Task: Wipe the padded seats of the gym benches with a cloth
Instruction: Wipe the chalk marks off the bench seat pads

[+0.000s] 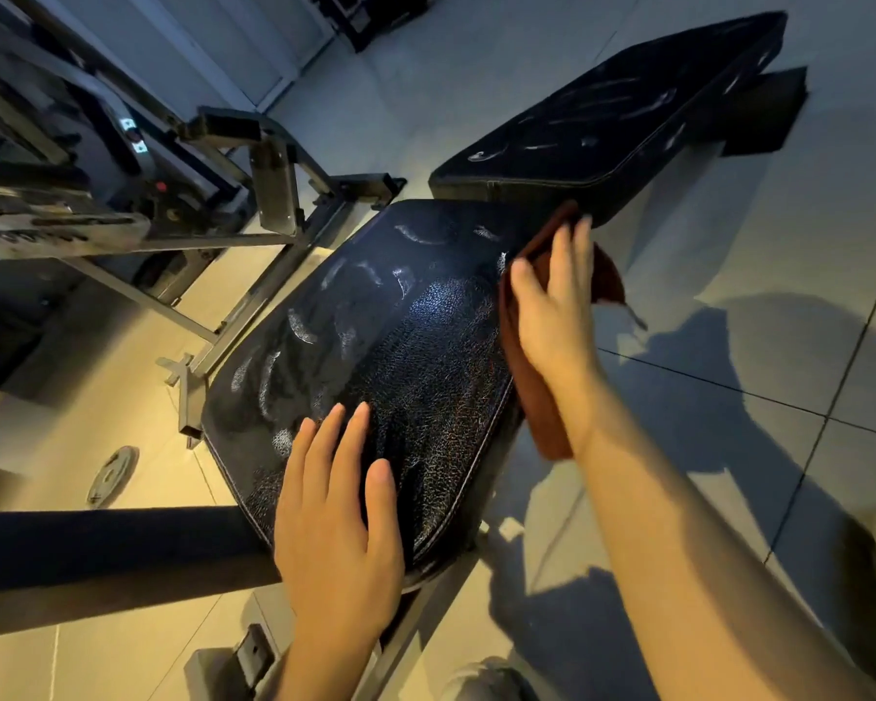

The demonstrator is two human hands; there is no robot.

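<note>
Head view, left to right. Far left: a grey metal machine frame (274, 194) stands on the tiled floor (729, 255). A round weight plate (113, 475) lies flat on the floor below it. A dark padded roller (97, 548) runs along the lower left edge, ending beside the seat.

Centre: the padded seat (416, 346) of the gym bench is black, with a cracked, glossy surface and pale smear marks on its far and left areas. The left hand (335, 528) rests flat on the near end of the seat, fingers straight and slightly spread, holding nothing.

Right of centre: the right hand (552, 306) presses a rust-brown cloth (532, 376) against the right edge of the seat, fingers extended over the cloth, thumb spread to the left. Part of the cloth hangs down past the seat edge, beneath the wrist.

Upper right: the black backrest pad (618, 118) lies just beyond the seat, also showing pale streaks. Arm shadows fall on the floor at right.
</note>
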